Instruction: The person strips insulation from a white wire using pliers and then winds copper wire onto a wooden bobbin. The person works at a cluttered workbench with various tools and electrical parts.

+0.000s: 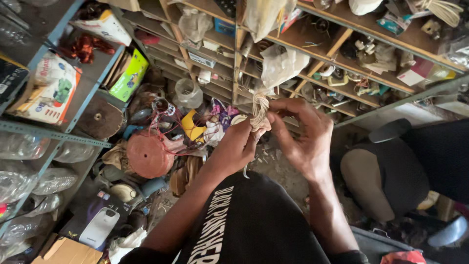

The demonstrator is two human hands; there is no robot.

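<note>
My left hand (pixel 237 145) and my right hand (pixel 302 136) meet in the middle of the view, both pinching a small coiled bundle of cream-coloured wire (pixel 259 108). The bundle stands upright between my fingertips, and a loose end of the wire (pixel 245 172) curls down below my left hand. My right hand's fingers curve over the top of the bundle from the right. My black shirt (pixel 249 225) fills the bottom centre.
Wooden shelves (pixel 337 44) crammed with small parts and plastic bags stand ahead. A metal rack (pixel 58 132) with boxes and plastic bottles is on the left. On the floor lies a heap of clutter with a round reddish disc (pixel 149 155). Another person sits at right (pixel 391 176).
</note>
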